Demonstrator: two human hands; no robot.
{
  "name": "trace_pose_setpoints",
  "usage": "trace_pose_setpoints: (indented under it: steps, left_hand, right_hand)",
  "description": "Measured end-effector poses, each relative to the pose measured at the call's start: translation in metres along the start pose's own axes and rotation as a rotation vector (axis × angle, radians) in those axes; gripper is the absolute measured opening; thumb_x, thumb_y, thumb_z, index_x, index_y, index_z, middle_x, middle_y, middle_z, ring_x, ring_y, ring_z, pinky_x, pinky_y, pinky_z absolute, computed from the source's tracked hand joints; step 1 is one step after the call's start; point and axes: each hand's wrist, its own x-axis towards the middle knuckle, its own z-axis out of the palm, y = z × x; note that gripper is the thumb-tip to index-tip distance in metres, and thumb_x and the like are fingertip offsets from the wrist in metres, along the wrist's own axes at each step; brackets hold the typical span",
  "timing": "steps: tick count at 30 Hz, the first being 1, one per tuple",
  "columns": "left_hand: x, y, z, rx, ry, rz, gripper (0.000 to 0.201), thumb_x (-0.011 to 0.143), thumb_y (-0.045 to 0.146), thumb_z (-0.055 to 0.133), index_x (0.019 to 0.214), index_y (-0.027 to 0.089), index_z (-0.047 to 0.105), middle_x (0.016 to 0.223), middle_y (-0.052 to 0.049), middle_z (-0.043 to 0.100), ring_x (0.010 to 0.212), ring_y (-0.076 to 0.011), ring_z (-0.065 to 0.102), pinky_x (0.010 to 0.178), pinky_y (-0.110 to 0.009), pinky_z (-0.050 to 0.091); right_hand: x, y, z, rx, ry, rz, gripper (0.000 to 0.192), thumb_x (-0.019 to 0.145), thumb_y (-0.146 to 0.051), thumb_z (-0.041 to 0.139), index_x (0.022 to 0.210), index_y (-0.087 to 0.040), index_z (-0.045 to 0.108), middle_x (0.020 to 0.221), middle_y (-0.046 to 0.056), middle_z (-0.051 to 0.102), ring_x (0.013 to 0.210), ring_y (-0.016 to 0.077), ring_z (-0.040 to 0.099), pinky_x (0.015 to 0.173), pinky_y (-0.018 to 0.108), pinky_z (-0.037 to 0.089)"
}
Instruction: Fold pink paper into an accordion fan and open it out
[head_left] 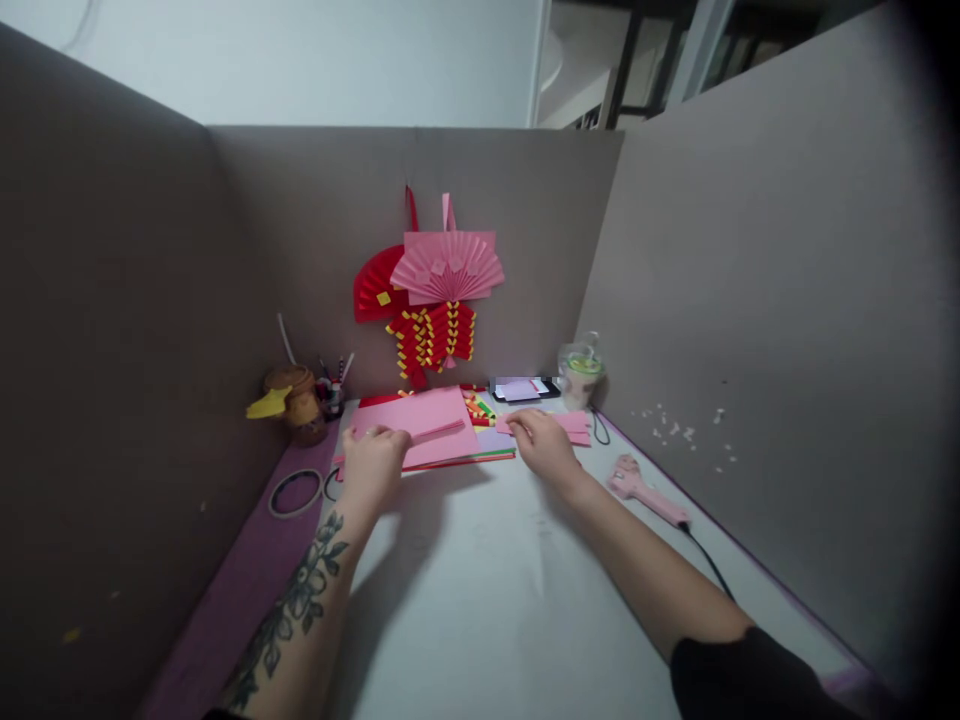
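A white surface (480, 590) is enclosed on three sides by grey-brown partition walls (750, 300), with a purple strip (247, 590) laid along its left edge. On the back wall a pink paper fan (448, 264) is hung over a red fan (373, 287), with red and yellow folded chains (431, 340) beneath them.

A stack of pink paper sheets (424, 425) is lying at the far end of the surface. The left hand (373, 465) is rested on its near left corner, fingers curled down onto the paper. The right hand (541, 443) is laid on a smaller pile of pink paper pieces (574, 425) just to the right; whether its fingers are pinching a piece cannot be told.

A pink glue gun (645, 490) with a black cord is seen near the right wall, a tape roll (295, 492) on the purple strip, a brown duck-shaped pot (292, 403) in the left corner, and a phone (523, 388) and lidded cup (580, 374) at the back.
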Motion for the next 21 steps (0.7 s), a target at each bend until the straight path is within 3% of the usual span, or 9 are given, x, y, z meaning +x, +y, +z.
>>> trace_pose_setpoints:
  steps: [3,5,8,11,13,15,17,19,21]
  left_hand:
    - [-0.002,0.011,-0.003,-0.012,-0.07,0.094,0.018,0.085,0.02,0.049,0.078,0.023,0.066,0.081,-0.006,0.071,0.092,-0.0251,0.059,0.096,-0.061,0.021]
    - [-0.004,0.02,-0.007,-0.042,-0.081,0.149,0.016,0.086,0.022,0.05,0.081,0.023,0.065,0.083,-0.006,0.071,0.093,-0.0245,0.058,0.098,-0.061,0.019]
    - [-0.006,0.031,-0.012,-0.134,0.051,0.13,0.017,0.088,0.026,0.049,0.094,0.024,0.065,0.098,-0.008,0.069,0.103,-0.0266,0.055,0.101,-0.061,0.018]
    - [-0.009,0.043,-0.01,-0.393,0.219,0.012,0.025,0.088,0.029,0.048,0.107,0.022,0.063,0.114,-0.012,0.063,0.114,-0.0277,0.049,0.103,-0.053,0.025]
    - [-0.012,0.056,-0.004,-0.733,0.157,-0.104,0.028,0.085,0.036,0.052,0.104,0.018,0.063,0.11,-0.014,0.064,0.109,-0.0266,0.053,0.098,-0.044,0.036]
    - [-0.014,0.069,0.004,-1.187,-0.092,-0.322,0.035,0.081,0.043,0.057,0.104,0.017,0.062,0.103,-0.013,0.066,0.096,-0.0242,0.061,0.084,-0.037,0.047]
    - [-0.014,0.079,0.012,-1.638,-0.227,-0.567,0.036,0.082,0.047,0.055,0.099,0.015,0.06,0.094,-0.01,0.067,0.081,-0.0188,0.064,0.074,-0.032,0.05]
    - [-0.011,0.083,0.017,-1.933,-0.183,-0.772,0.029,0.084,0.042,0.055,0.084,0.014,0.058,0.074,-0.005,0.065,0.064,-0.0129,0.061,0.065,-0.025,0.05]
    - [-0.005,0.079,0.018,-2.038,-0.085,-0.966,0.018,0.085,0.026,0.056,0.073,0.013,0.054,0.06,-0.001,0.059,0.052,-0.0093,0.056,0.055,-0.02,0.047]
  right_hand:
    - [-0.006,-0.025,0.004,0.044,-0.021,-0.185,0.033,0.081,-0.028,0.059,0.112,-0.018,0.058,0.113,0.011,0.062,0.107,0.0243,0.052,0.092,0.039,0.039]
    - [-0.01,-0.04,0.007,0.065,-0.082,-0.27,0.027,0.083,-0.03,0.06,0.108,-0.02,0.06,0.106,0.008,0.065,0.101,0.0222,0.055,0.09,0.037,0.04]
    - [-0.013,-0.048,0.007,0.102,-0.047,-0.26,0.014,0.089,-0.024,0.051,0.091,-0.021,0.064,0.085,0.004,0.068,0.082,0.0164,0.06,0.08,0.03,0.043]
    - [-0.012,-0.045,-0.003,0.064,0.122,-0.198,0.016,0.089,-0.021,0.049,0.085,-0.02,0.064,0.081,0.005,0.067,0.078,0.016,0.059,0.075,0.028,0.043]
    - [-0.012,-0.045,-0.008,-0.011,0.22,-0.23,0.015,0.088,-0.02,0.05,0.081,-0.019,0.063,0.075,0.005,0.064,0.075,0.0168,0.056,0.072,0.029,0.042]
    - [-0.017,-0.048,-0.009,-0.094,0.266,-0.331,0.012,0.086,-0.018,0.052,0.078,-0.018,0.062,0.071,0.005,0.062,0.072,0.0173,0.054,0.069,0.03,0.04]
    - [-0.025,-0.053,-0.003,-0.149,0.267,-0.459,0.01,0.084,-0.015,0.054,0.079,-0.018,0.062,0.07,0.004,0.061,0.071,0.017,0.052,0.067,0.031,0.038]
    - [-0.034,-0.058,0.008,-0.171,0.248,-0.574,0.01,0.084,-0.013,0.054,0.081,-0.018,0.062,0.069,0.004,0.06,0.07,0.0162,0.051,0.065,0.031,0.037]
    - [-0.04,-0.062,0.018,-0.166,0.227,-0.662,0.01,0.084,-0.011,0.054,0.085,-0.018,0.062,0.069,0.003,0.059,0.069,0.0155,0.051,0.064,0.03,0.036]
